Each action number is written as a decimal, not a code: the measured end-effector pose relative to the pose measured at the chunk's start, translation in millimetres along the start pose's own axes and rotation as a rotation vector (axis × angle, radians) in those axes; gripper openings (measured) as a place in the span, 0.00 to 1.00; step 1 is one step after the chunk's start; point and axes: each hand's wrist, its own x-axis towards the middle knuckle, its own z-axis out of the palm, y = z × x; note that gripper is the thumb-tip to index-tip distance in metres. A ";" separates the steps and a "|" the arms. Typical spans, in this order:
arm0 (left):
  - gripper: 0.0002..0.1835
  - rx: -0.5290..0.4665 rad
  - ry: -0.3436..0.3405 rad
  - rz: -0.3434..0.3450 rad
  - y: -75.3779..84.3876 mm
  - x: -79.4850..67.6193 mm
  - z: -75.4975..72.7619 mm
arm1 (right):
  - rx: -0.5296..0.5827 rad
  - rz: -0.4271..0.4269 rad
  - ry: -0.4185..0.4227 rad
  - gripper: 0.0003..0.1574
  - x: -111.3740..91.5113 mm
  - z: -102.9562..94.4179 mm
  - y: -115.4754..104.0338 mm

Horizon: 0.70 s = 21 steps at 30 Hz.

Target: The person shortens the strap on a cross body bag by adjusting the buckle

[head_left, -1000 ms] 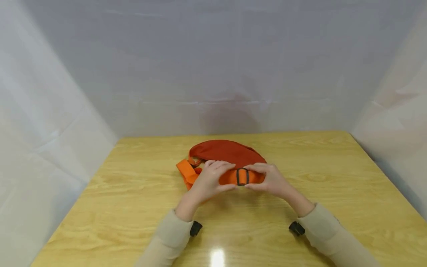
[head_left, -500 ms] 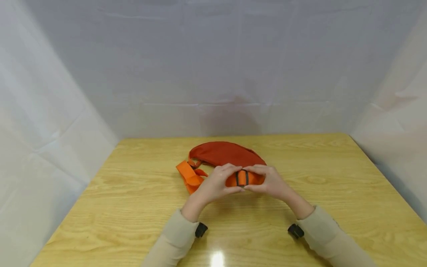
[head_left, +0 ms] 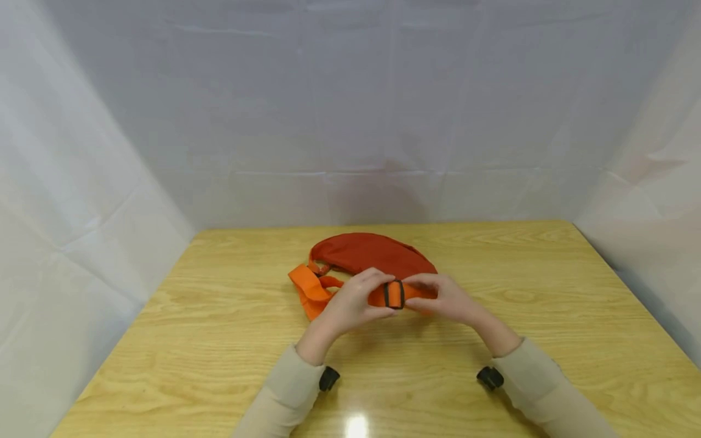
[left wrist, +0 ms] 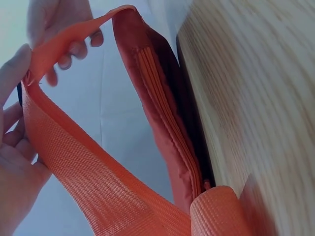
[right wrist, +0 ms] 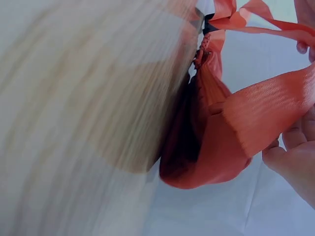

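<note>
A red waist bag (head_left: 372,250) lies on the table, and its zip (left wrist: 165,110) shows in the left wrist view. Its orange webbing strap (left wrist: 93,164) is lifted off the tabletop in front of the bag. My left hand (head_left: 355,302) pinches the strap at the left side of a black slider buckle (head_left: 394,294), thumb below and fingers above. Just right of the buckle, my right hand (head_left: 450,299) grips the strap between thumb and fingers. A loose loop of strap (head_left: 308,286) trails to the left of the bag.
The wooden table (head_left: 219,340) reaches back to a pale sheet (head_left: 350,109), with more sheeting on both sides. Black wrist devices (head_left: 328,378) sit at both sleeve cuffs.
My left hand has slid right along the strap up to the buckle. Lately my right hand's fingers have drawn slightly rightward off the buckle, which sits a little further left.
</note>
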 end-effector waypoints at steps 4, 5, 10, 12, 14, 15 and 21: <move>0.27 -0.002 0.015 0.006 1.5 0.2 -2.6 | -0.017 0.055 0.019 0.18 -2.8 -4.0 5.4; 0.27 0.000 0.016 0.007 1.9 0.1 -3.1 | -0.027 0.067 0.024 0.17 -3.8 -5.1 6.0; 0.27 0.017 0.020 0.013 2.4 -0.9 -4.8 | -0.007 0.106 0.029 0.16 -6.6 -8.9 2.4; 0.26 0.012 0.027 0.017 2.2 -1.1 -4.8 | 0.010 0.124 0.032 0.16 -6.5 -9.1 -0.2; 0.27 0.002 0.030 0.018 2.1 -1.2 -4.6 | 0.020 0.138 0.040 0.15 -6.2 -8.8 -2.3; 0.27 -0.003 0.031 0.018 2.2 -1.1 -4.5 | 0.022 0.145 0.049 0.15 -5.8 -8.5 -2.8; 0.27 -0.045 0.052 0.018 3.3 -1.5 -3.3 | 0.057 0.173 0.095 0.14 -4.9 -6.7 -2.6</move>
